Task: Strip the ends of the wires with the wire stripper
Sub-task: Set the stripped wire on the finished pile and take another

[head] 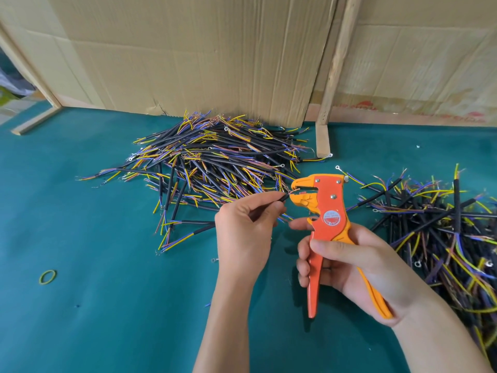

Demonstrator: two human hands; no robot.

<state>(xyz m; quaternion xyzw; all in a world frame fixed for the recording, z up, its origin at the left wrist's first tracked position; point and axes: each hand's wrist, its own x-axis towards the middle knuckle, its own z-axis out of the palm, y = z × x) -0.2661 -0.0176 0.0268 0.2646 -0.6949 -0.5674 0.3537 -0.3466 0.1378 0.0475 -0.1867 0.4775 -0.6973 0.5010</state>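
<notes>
My right hand point(347, 262) grips the handles of an orange wire stripper point(326, 211), held upright with its yellow jaws pointing left. My left hand point(244, 227) pinches a short black cable point(279, 197) between thumb and fingers. The cable's thin coloured end wires reach into the stripper's jaws. The rest of that cable is hidden behind my left hand.
A big heap of black cables with yellow, blue and brown ends point(215, 162) lies behind my hands, a second heap point(441, 224) at the right. A green rubber band point(48, 277) lies on the green mat point(107, 305). Cardboard sheets point(188, 55) and a wooden post point(332, 84) stand at the back.
</notes>
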